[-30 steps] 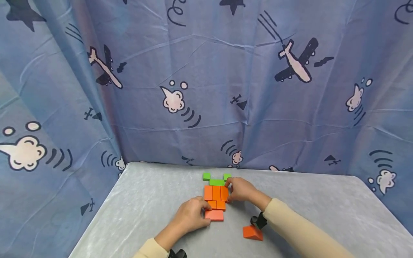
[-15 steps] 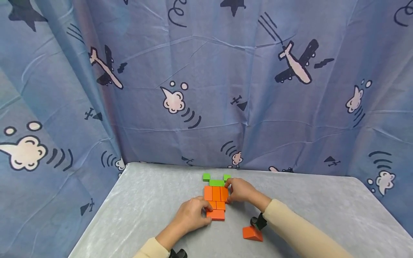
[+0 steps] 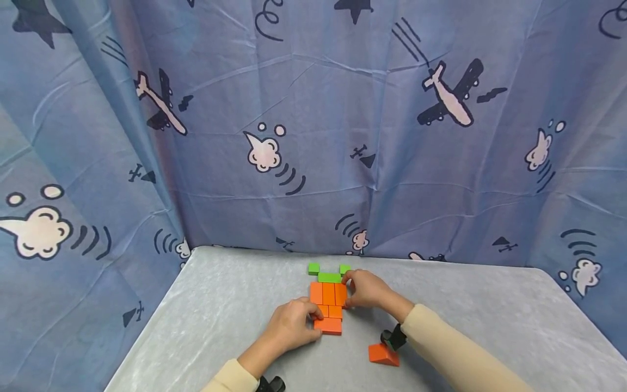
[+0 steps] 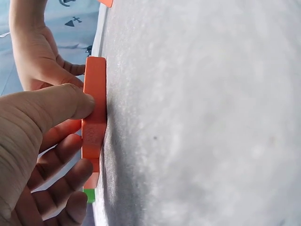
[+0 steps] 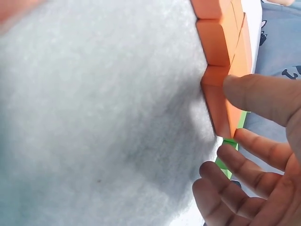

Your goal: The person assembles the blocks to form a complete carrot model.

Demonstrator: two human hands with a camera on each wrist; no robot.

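Observation:
Several orange blocks (image 3: 329,294) lie flat in rows on the table, with a green block (image 3: 329,277) at their far end. My left hand (image 3: 291,325) pinches the nearest red-orange block (image 3: 329,326) at its left end; its thumb (image 4: 80,104) lies on the near face in the left wrist view. At the right side of the wider row, my right hand (image 3: 367,288) holds the outer orange block (image 3: 341,294) between thumb and index finger. The right wrist view shows that thumb at the near corner of the orange block (image 5: 216,106), with the other fingers off it.
Two small green cubes, a left one (image 3: 314,269) and a right one (image 3: 345,268), sit beyond the green block. A red-orange wedge block (image 3: 383,355) lies below the right wrist. A blue patterned curtain (image 3: 313,163) stands behind the grey-covered table (image 3: 220,294).
The nearest red-orange block has shifted slightly right and away, up against the short orange row, with my left hand moving along. My right hand has stayed nearly still.

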